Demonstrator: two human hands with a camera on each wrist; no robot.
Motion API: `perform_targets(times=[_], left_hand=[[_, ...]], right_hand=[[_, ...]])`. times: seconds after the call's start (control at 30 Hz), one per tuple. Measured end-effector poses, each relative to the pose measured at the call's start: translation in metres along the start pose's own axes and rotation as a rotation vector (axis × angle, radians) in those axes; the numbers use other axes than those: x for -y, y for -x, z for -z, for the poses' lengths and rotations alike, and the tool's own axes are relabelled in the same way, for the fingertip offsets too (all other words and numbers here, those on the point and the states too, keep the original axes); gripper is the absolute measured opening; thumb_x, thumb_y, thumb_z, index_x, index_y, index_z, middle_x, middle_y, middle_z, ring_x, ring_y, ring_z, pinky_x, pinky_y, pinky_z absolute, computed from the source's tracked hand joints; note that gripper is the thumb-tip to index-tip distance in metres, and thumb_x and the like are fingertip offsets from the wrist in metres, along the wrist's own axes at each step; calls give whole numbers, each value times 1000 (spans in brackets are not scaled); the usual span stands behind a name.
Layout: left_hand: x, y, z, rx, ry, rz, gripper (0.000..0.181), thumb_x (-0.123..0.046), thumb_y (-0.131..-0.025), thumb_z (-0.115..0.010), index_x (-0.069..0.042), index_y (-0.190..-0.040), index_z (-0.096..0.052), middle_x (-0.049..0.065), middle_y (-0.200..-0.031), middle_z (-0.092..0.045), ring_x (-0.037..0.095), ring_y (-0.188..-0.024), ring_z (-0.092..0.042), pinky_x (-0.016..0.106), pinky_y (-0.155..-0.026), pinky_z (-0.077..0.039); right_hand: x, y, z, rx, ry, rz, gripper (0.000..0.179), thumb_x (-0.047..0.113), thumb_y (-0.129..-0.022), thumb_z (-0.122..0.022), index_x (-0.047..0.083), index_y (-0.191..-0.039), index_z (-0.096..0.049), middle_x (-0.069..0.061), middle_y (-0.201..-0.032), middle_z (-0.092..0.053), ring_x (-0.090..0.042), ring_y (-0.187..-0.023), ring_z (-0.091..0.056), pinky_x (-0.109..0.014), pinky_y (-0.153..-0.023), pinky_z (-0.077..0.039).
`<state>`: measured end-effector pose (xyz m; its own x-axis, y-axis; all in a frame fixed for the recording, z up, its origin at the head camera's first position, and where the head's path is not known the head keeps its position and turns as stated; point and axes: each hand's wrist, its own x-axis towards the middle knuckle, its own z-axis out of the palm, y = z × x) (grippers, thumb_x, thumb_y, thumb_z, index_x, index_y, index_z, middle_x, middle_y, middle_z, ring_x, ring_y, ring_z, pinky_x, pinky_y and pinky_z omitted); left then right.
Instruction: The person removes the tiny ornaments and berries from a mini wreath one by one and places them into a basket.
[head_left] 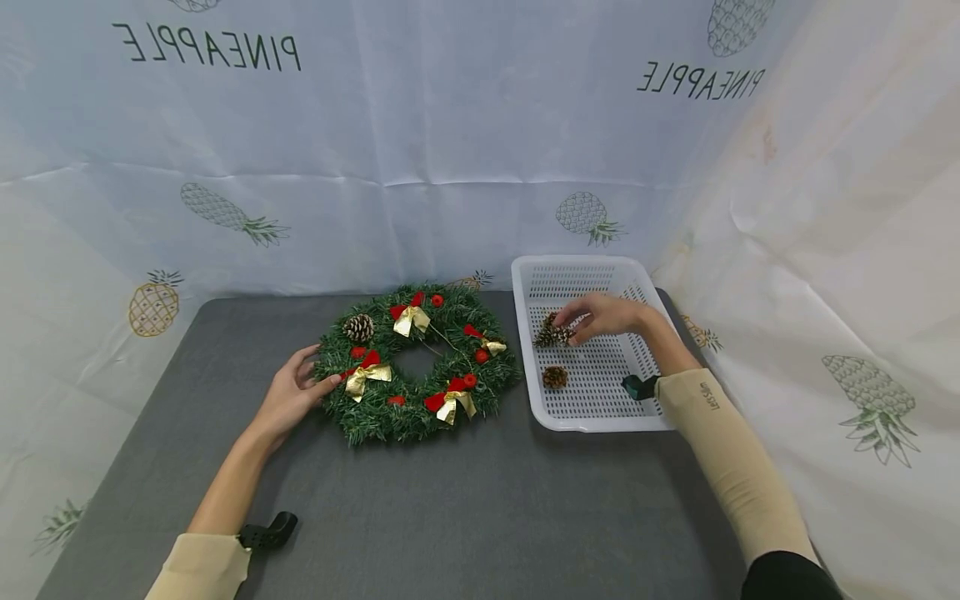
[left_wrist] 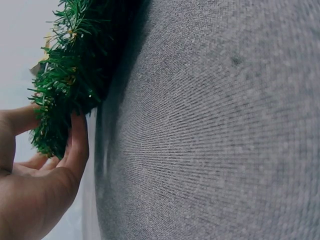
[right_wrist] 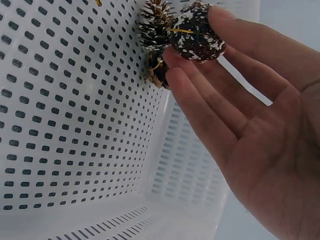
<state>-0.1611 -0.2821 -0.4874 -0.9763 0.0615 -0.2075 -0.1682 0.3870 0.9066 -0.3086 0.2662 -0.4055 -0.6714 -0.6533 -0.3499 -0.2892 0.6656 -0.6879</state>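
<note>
A green Christmas wreath (head_left: pixel 420 421) lies on the grey table, trimmed with red-and-gold bows (head_left: pixel 367 377), red berries and one pine cone (head_left: pixel 359 327) at its upper left. My left hand (head_left: pixel 291 393) grips its left edge; in the left wrist view the thumb and fingers (left_wrist: pixel 77 145) sit on opposite sides of the greenery. Over the white basket, my right hand (head_left: pixel 603 317) pinches a white-flecked pine cone (right_wrist: pixel 197 37) between thumb and fingertips. A thin gold string crosses that cone. Beyond it, more pine cones (right_wrist: pixel 154 25) are in the basket, partly hidden by the hand.
The perforated white plastic basket (head_left: pixel 600 423) stands to the wreath's right. Another brown pine cone (head_left: pixel 555 377) lies inside, nearer its front left. A pineapple-print curtain (head_left: pixel 465 125) hangs behind the table (head_left: pixel 480 508) and along the sides.
</note>
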Motion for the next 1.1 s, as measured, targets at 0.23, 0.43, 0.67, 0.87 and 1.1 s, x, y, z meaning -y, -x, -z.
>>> perform_targets(times=[0.23,0.43,0.67,0.87,1.1], left_hand=[[0,0,0,-10,14,-2,96,-32,-108,-71,-8,-176,-8,37,-177,-12,58,-159,-33,16,-82,-54],[0,0,-1,-8,14,-7,96,-35,-108,-71,-9,-176,-8,36,-178,-13,57,-160,-33,15,-82,-54],[0,-2,-1,-8,-4,-3,97,-37,-107,-71,-10,-176,-9,34,-179,-11,60,-159,-30,16,-84,-54],[1,-2,-1,-7,-7,-1,97,-38,-107,-71,-11,-176,-9,33,-179,-11,61,-159,-29,17,-84,-54],[1,-2,-1,-12,-19,-5,96,-38,-107,-71,-10,-176,-10,34,-179,-11,61,-158,-31,21,-87,-56]], right_hand=[[-3,-2,-2,20,0,2,48,2,-99,-76,-11,-143,-61,-30,-148,-63,-49,-138,-62,-58,-115,-54],[-6,-4,-3,35,23,-19,49,1,-98,-76,-12,-142,-61,-31,-146,-63,-50,-136,-64,-56,-111,-57],[-9,-5,-4,41,44,-15,47,1,-98,-76,-12,-141,-62,-31,-143,-65,-49,-136,-64,-55,-109,-59],[-9,-6,-5,45,52,-45,47,1,-98,-76,-11,-141,-63,-30,-143,-66,-49,-135,-64,-53,-107,-60],[-11,-5,-7,48,53,-48,46,-1,-97,-76,-10,-140,-64,-30,-140,-68,-48,-135,-64,-54,-108,-59]])
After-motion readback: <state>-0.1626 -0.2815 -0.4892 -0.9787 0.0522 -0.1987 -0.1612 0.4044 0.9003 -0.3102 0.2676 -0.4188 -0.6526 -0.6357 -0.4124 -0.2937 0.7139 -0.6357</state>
